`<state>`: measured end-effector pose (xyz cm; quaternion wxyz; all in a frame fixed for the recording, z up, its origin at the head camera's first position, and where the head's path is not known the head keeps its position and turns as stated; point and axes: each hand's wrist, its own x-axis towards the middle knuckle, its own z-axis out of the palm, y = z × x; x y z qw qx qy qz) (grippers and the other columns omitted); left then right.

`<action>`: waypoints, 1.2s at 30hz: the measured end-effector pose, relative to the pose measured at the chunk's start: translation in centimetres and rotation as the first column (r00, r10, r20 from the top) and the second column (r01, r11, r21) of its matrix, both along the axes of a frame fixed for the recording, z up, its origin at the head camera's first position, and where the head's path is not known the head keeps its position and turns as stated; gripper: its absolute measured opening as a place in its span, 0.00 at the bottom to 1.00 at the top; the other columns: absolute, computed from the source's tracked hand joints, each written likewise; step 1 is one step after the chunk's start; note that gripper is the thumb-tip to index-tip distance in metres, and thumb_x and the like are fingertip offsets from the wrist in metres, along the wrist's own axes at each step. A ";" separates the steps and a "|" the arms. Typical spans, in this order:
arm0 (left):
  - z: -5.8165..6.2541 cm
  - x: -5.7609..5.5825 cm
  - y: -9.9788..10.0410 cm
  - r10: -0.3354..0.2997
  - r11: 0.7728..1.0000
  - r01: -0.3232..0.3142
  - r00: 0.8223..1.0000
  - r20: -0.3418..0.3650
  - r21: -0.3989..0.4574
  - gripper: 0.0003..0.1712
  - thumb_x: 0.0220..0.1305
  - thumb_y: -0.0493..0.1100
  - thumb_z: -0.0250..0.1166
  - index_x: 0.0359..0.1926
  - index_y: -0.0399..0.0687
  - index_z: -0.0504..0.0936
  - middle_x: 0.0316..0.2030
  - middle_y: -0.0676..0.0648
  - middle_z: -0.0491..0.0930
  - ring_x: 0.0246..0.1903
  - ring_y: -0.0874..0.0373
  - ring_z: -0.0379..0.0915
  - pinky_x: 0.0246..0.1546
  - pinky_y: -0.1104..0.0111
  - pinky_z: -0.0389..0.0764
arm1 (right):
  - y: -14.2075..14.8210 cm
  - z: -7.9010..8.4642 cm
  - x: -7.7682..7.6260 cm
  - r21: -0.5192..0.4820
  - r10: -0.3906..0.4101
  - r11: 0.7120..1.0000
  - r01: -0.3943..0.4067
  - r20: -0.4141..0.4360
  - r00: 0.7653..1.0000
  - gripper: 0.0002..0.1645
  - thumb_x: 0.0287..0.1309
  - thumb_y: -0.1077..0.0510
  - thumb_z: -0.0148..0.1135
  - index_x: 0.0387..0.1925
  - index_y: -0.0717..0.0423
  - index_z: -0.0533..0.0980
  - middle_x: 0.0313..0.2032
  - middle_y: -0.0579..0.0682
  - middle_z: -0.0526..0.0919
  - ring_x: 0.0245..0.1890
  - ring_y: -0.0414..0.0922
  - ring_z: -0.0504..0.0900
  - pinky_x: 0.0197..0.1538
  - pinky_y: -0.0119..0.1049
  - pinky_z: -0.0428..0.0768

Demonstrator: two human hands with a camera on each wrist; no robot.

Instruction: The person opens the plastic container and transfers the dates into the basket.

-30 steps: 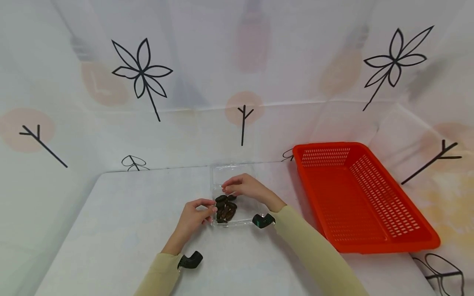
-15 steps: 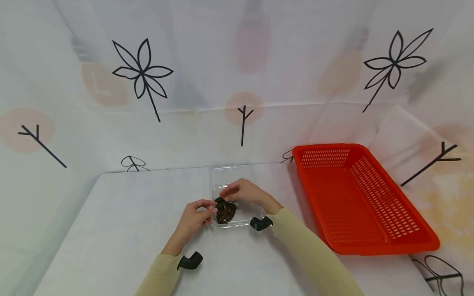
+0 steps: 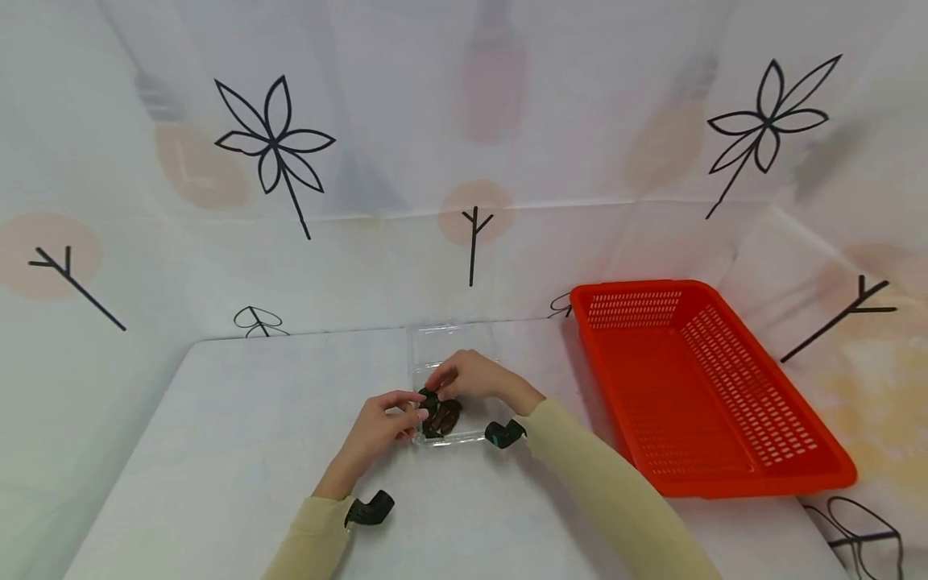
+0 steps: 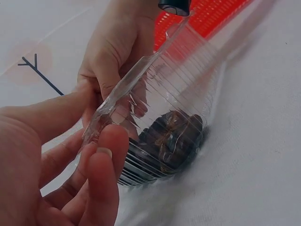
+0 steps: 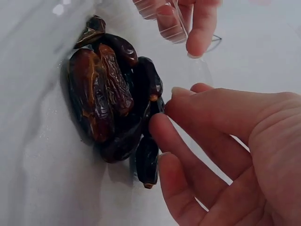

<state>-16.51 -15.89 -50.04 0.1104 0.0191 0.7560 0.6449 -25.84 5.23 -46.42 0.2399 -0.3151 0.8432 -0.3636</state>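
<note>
A clear plastic container [image 3: 478, 415] with its lid [image 3: 449, 342] folded back lies near the table's far edge. Several dark brown, shiny dates [image 5: 91, 96] are gathered along its left side. My left hand [image 3: 380, 419] pinches the container's left rim between thumb and fingers; the left wrist view shows the ribbed wall [image 4: 183, 61] between them. Over the dates is my right hand [image 3: 474, 376], reaching inside. Its thumb and fingertips close around the end of a dark date [image 5: 159, 106] at the group's edge, partly hidden by the fingers.
A red perforated plastic basket [image 3: 689, 403] stands on the right of the table. White cloth covers the table [image 3: 239, 451], and a patterned cloth wall [image 3: 362, 266] rises behind it. Black devices [image 3: 370, 509] are strapped at both wrists.
My right hand has moved slightly left and down inside the container, and the upper dates have shifted left with it. My left hand stays at the rim.
</note>
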 end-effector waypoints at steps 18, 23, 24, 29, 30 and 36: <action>0.2 0.3 0.0 -0.051 0.997 0.051 0.999 -0.002 0.065 0.26 0.56 0.33 0.74 0.56 0.32 0.79 0.31 0.48 0.73 0.22 0.62 0.75 0.28 0.72 0.78 | -1.1 -0.8 0.2 0.014 0.074 0.997 -0.073 -0.025 0.997 0.16 0.50 0.68 0.75 0.43 0.55 0.86 0.32 0.41 0.87 0.31 0.33 0.82 0.40 0.29 0.78; 0.1 0.3 0.0 -0.050 0.997 0.050 0.999 -0.001 0.053 0.25 0.57 0.35 0.74 0.55 0.33 0.80 0.31 0.47 0.73 0.24 0.62 0.76 0.30 0.71 0.79 | -1.3 -0.8 0.3 0.018 0.082 0.996 -0.082 -0.002 0.997 0.18 0.47 0.68 0.77 0.43 0.56 0.86 0.32 0.41 0.86 0.31 0.36 0.82 0.39 0.30 0.78; 0.2 0.3 0.0 -0.049 0.998 0.049 0.999 0.000 0.050 0.25 0.57 0.36 0.74 0.55 0.34 0.80 0.31 0.47 0.73 0.24 0.62 0.77 0.31 0.70 0.80 | -1.3 -0.8 0.4 0.020 0.082 0.996 -0.082 -0.002 0.997 0.18 0.47 0.68 0.77 0.43 0.56 0.86 0.32 0.41 0.86 0.31 0.36 0.81 0.39 0.31 0.78; 0.2 0.3 0.1 -0.047 0.998 0.047 0.999 0.005 0.042 0.24 0.57 0.38 0.75 0.54 0.37 0.81 0.32 0.46 0.74 0.25 0.59 0.79 0.32 0.69 0.81 | -1.2 -0.6 0.5 0.047 0.076 0.996 -0.075 -0.021 0.997 0.14 0.51 0.67 0.74 0.42 0.54 0.86 0.33 0.40 0.85 0.33 0.36 0.81 0.42 0.32 0.78; 0.3 0.3 0.0 -0.045 0.998 0.045 0.999 0.005 0.039 0.23 0.57 0.38 0.75 0.54 0.38 0.81 0.32 0.46 0.74 0.25 0.59 0.79 0.32 0.68 0.81 | -1.1 -0.6 0.5 0.052 0.075 0.996 -0.073 -0.026 0.997 0.13 0.53 0.67 0.73 0.42 0.53 0.86 0.33 0.39 0.85 0.33 0.36 0.81 0.43 0.33 0.78; 0.4 0.6 -0.1 -0.025 0.999 0.025 1.000 0.011 0.026 0.24 0.57 0.38 0.75 0.54 0.37 0.81 0.32 0.46 0.73 0.26 0.58 0.79 0.32 0.68 0.80 | -1.1 -0.9 0.5 0.041 0.080 0.996 -0.079 -0.013 0.997 0.13 0.56 0.66 0.70 0.44 0.54 0.85 0.34 0.40 0.86 0.35 0.35 0.80 0.46 0.33 0.77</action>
